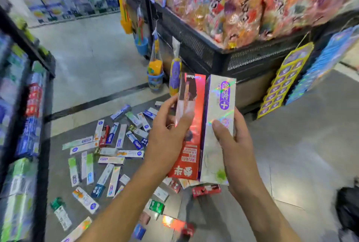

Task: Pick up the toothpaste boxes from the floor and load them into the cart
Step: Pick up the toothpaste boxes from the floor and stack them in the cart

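At far left, blurred shelving (23, 105) holds rows of boxed toothpaste in red, blue and green; its labels cannot be read. On the grey tiled floor (291, 144) just right of it lie several dozen scattered toothpaste boxes (108, 156), too many and too overlapped to count exactly, pointing in all directions; most are white, blue or green, with a few red ones nearest the camera. Their print is too small to read.

In the centre, two boxes are held up side by side, touching, long axes running near upright and tilted slightly right. The left hand (169, 135) grips the red toothpaste box (191, 125), thumb across its front and fingers curled behind. "Conban" appears upside down at its top end, with large white Chinese characters, also inverted, at its bottom end. The right hand (231, 142) grips the silver holographic toothpaste box (219, 125), thumb pressed on its front face and fingers wrapped round the right edge. It carries a purple label with a white plus sign and Chinese characters.

Behind, a black mesh display bin (213, 55) holds red and gold snack bags (252, 4). Toy buckets (155, 74) hang on its left corner.
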